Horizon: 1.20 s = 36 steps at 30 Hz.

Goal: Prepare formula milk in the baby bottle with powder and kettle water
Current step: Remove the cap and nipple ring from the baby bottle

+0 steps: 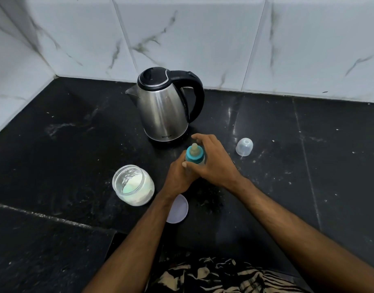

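Fingers (188, 164) of both hands grip the baby bottle (195, 155) before the "MILTON" kettle (163, 108).

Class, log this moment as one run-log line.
left hand: holds baby bottle | right hand: grips teal collar | powder jar: open, lid beside | kettle: lid closed | clear cap: on counter

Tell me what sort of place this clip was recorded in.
Most likely a home kitchen counter: a dark polished stone worktop backed by white marble-patterned wall tiles, with a stainless steel electric kettle with a black handle standing on it.
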Tool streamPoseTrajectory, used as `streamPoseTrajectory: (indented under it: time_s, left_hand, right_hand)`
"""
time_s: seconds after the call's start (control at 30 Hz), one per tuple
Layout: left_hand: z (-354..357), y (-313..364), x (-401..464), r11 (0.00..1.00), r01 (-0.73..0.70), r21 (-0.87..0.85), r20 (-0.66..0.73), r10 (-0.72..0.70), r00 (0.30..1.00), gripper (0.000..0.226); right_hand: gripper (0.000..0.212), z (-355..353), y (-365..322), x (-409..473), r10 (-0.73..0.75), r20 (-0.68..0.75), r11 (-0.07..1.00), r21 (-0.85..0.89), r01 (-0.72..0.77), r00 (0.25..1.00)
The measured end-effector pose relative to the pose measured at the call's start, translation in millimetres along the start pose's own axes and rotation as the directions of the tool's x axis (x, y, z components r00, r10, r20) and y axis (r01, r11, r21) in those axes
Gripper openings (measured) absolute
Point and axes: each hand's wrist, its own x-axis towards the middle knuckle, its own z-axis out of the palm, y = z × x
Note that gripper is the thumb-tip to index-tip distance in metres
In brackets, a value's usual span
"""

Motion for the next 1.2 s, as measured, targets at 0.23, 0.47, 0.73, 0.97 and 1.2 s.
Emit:
streamPoseTrajectory:
  time_s: [0.23, 0.47, 0.73, 0.97, 1.2]
  left_hand:
    - [0.5, -2.0, 0.7, 1.000, 0.023, -0.002, -0.008, -0.023, 1.000, 0.061]
    - [0.0, 0.6, -0.1, 0.998, 0.049, -0.025, 0.004, -0.049, 0.999, 0.062]
    - [1.3, -1.6, 1.1, 0.999, 0.028, 0.018, 0.005, -0.028, 1.000, 0.059]
    - [-0.1, -2.4, 0.5, 0.999, 0.035, -0.017, 0.010, -0.034, 0.999, 0.064]
    - [-1.1, -4.5, 0.7, 0.998, 0.026, -0.052, 0.012, -0.025, 1.000, 0.060]
  right_hand:
    - [0.069, -2.5, -1.3, 2.1, -0.017, 0.035, 1.000, 0.000, 0.017, 0.999]
    - [0.070, -0.3, -2.2, 2.3, -0.009, 0.014, 0.992, -0.125, 0.011, 1.000]
    - [0.078, -0.1, -3.2, 1.6, -0.010, 0.055, 0.996, -0.089, 0.015, 0.998]
    - [0.068, -4.2, -3.7, 6.0, -0.021, 0.087, 0.996, -0.090, 0.029, 0.996]
    - [0.059, -15.2, -1.2, 8.7, -0.102, 0.065, 0.989, 0.113, 0.094, 0.993]
